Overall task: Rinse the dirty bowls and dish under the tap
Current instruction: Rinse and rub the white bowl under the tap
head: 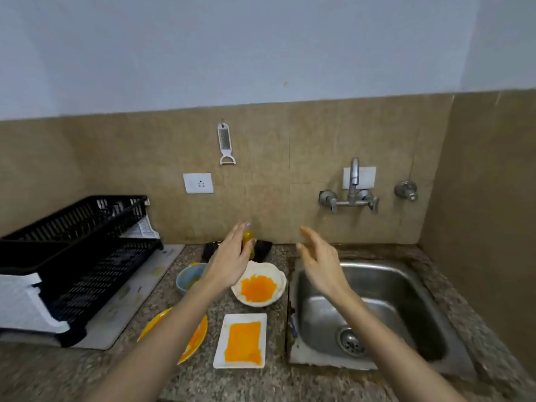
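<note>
Left hand [229, 262] grips a yellow bottle [248, 242]; right hand [319, 262], flat and empty, hangs over the sink [391, 285] edge, presumably free for the tap [353, 181].

A pale painted wall [261, 39] tops a beige tiled backsplash [101, 158] bearing a white socket [198, 183] and hanging grater [224, 140], above a speckled granite countertop [261, 381].

Both forearms bare, reaching from near edge toward far wall. L hand [232, 261] raised left of centre, back of hand to camera, fingers & thumb curled round a small yellow bottle [248, 237]. R hand [319, 264] up to its right, apart from it, fingers straight & loosely together, palm facing left, holding nothing.
</note>
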